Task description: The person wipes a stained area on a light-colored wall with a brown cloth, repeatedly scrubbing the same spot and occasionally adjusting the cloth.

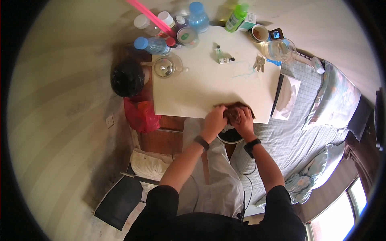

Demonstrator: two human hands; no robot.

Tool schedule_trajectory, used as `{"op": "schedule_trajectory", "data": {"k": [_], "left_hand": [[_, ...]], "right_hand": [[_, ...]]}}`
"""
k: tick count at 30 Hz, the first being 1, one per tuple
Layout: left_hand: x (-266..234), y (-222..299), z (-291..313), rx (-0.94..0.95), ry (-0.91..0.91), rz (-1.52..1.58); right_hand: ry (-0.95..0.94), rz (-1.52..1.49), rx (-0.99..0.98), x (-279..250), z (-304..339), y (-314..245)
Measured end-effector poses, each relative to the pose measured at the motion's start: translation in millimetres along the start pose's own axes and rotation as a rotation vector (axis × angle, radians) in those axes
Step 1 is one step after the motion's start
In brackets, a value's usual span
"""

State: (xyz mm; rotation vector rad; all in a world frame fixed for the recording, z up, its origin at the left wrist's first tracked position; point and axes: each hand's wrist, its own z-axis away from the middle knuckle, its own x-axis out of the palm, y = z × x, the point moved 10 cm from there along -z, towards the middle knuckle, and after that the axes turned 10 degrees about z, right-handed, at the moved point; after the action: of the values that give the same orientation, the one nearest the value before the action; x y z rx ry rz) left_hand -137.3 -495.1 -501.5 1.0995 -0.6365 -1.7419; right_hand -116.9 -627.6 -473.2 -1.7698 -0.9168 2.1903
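Observation:
At the table's front edge my left hand (214,121) and my right hand (242,120) are both closed on a brown cloth (232,115). The cloth is bunched between my fingers, and part of it sticks out past my right hand. Just below my hands is a round container with a pale rim (229,142) and a dark inside. Something whitish shows at its top, partly hidden by my hands. Each wrist wears a dark band.
On the white table (189,92) stand a glass teapot (165,67), two small bottles (226,60), keys (260,63) and a glass pitcher (281,50). Several bottles and jars line the back. A tissue box (287,98) and a bed (277,140) are on the right.

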Motion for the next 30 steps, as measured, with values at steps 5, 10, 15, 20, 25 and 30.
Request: {"op": "schedule_trajectory", "data": {"k": [5,10,15,20,25,30], "left_hand": [[28,1,21,-0.009,-0.057,-0.031],[25,-5,-6,-0.045,-0.132,-0.089],[16,14,-56,-0.001,-0.065,-0.015],[38,60,-92,-0.037,-0.105,-0.031],[78,79,-85,0.080,-0.123,-0.013],[95,61,-28,0.161,-0.200,-0.026]], "right_hand": [[-0.087,0.007,-0.028,-7,20,9],[-0.316,-0.037,-0.176,14,-11,16],[-0.200,0.002,-0.214,-7,-61,22],[-0.106,-0.029,-0.080,-50,-79,54],[0.092,0.024,0.158,-71,-38,84],[0.033,-0.029,0.342,-46,36,85]]}}
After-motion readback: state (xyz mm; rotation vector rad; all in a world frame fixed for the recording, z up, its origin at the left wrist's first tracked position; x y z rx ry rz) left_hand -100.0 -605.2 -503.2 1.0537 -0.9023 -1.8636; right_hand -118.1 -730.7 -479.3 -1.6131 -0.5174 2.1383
